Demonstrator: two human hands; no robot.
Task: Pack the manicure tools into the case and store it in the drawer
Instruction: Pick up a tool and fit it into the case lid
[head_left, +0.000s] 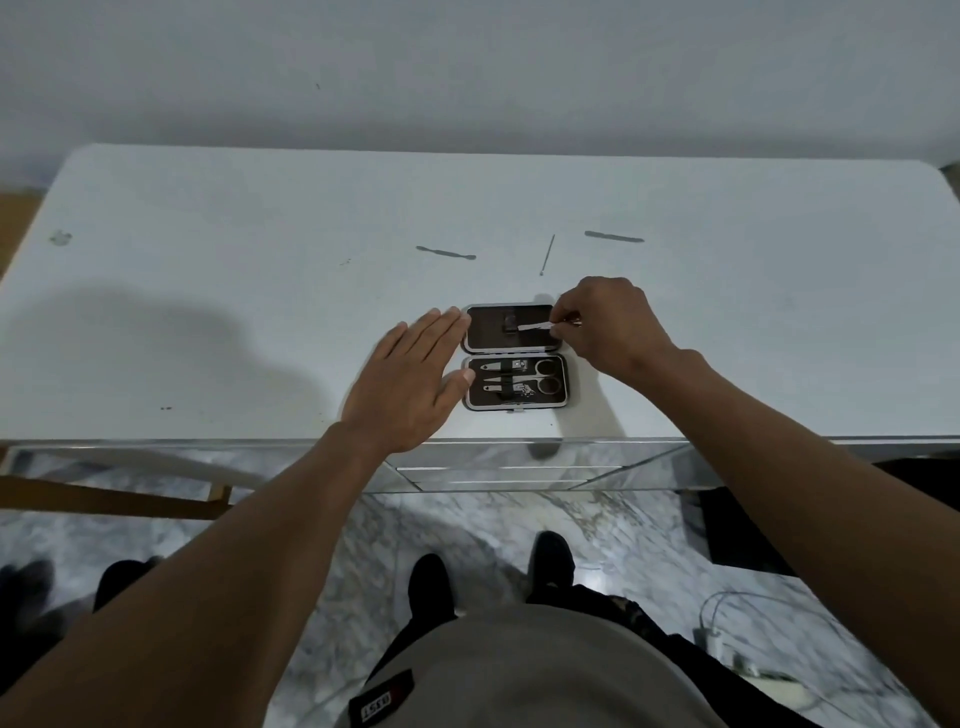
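Note:
An open dark manicure case (511, 355) lies flat near the front edge of the white table (260, 312). Its near half holds scissors (543, 376), clippers and small files under straps. My right hand (605, 322) pinches a thin metal tool (535, 326), its tip at the strap in the far half of the case. My left hand (410, 384) rests flat with fingers spread against the case's left side. Three loose tools lie farther back on the table: a flat tool (445, 253), a thin pick (547, 254) and another flat tool (614, 237).
A mirrored drawer front (509, 473) runs under the table's front edge, closed. Marble floor lies below, with my feet (431, 582), a white cable (722, 613) at right and a wooden frame (104, 499) at left. A wall stands behind the table.

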